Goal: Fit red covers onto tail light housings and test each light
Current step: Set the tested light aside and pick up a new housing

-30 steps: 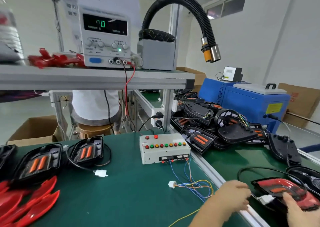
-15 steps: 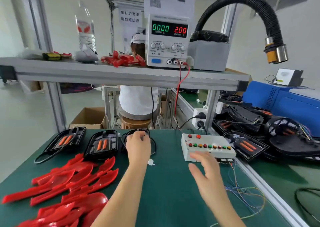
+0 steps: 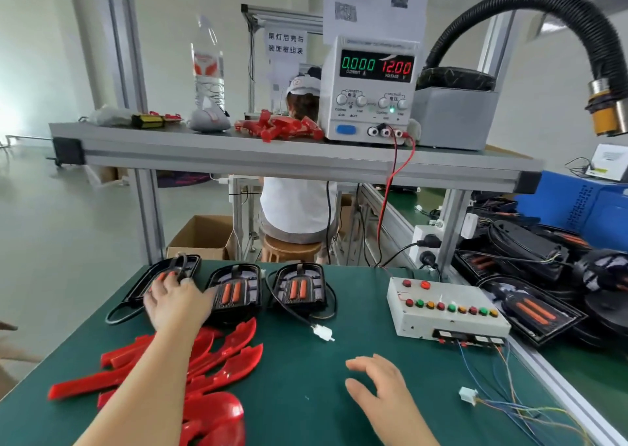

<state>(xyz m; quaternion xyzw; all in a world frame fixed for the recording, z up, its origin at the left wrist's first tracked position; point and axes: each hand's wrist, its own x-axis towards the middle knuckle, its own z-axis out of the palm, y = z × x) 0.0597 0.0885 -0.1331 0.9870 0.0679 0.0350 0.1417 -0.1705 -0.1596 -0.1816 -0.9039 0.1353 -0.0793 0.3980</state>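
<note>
Housings [image 3: 234,291] at twelve o'clock: my left hand [image 3: 176,301] has left the right-hand housing [image 3: 300,287] for the leftmost housing [image 3: 146,284], grip unclear; right hand [image 3: 380,388] hangs relaxed, empty. Next unit starting, I reckon.

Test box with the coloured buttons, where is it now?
Head view: the test box sits on the green mat, right side, beyond the right hand and right of the nearest black housing.
</note>
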